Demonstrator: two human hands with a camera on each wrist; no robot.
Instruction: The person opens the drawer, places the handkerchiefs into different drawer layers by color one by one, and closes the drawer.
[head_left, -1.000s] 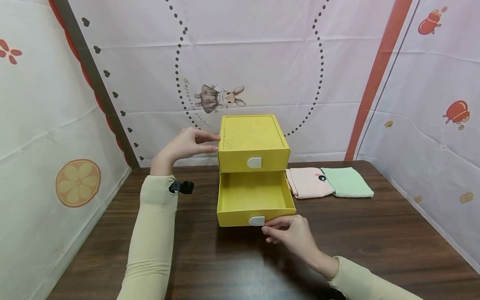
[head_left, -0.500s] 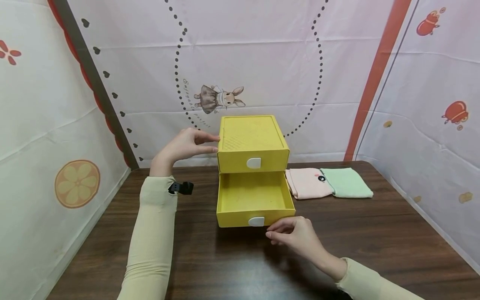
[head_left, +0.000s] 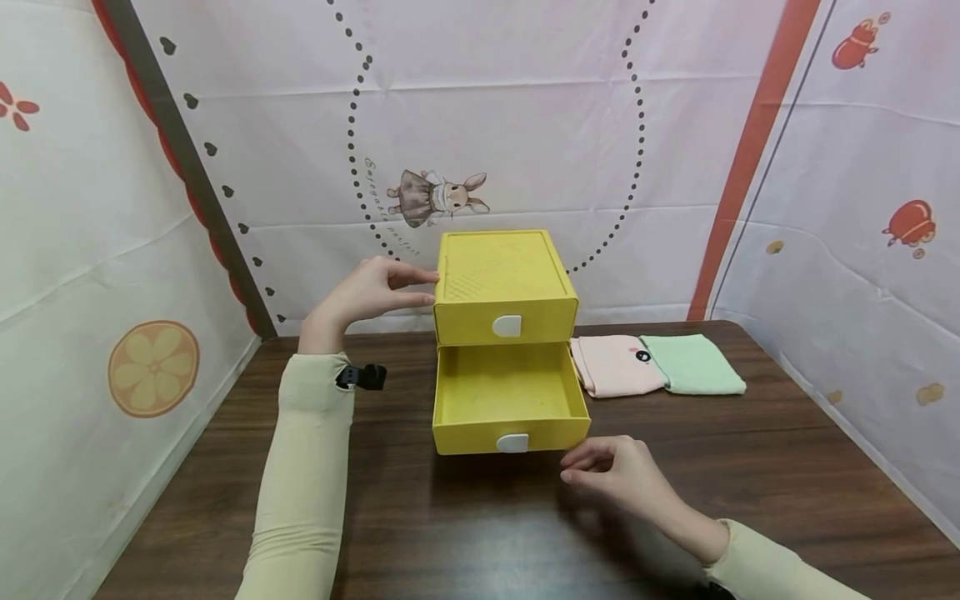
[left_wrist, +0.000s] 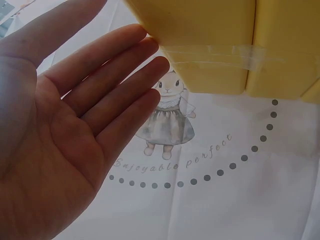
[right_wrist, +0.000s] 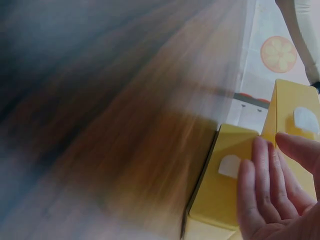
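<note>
A person's left hand (head_left: 369, 292), outstretched and bent at the wrist, touches the left side of a yellow drawer unit (head_left: 506, 267) near the back edge of the tabletop (head_left: 765, 467); the right hand (head_left: 626, 477), empty and loosely curved, hovers near the front right corner of the pulled-out lower drawer (head_left: 468, 437), its yellow floor showing. At right lie a pink cloth (head_left: 618, 368) and green cloth (head_left: 697, 367), folded.

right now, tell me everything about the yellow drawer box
The yellow drawer box looks plastic, with two drawers bearing rounded white tabs. The upper drawer is shut, the lower drawer pulled out, bare inside. It stands upright on the table, clear tape across one side. The left hand touches its left side; the right hand is close, contact unclear.
</note>
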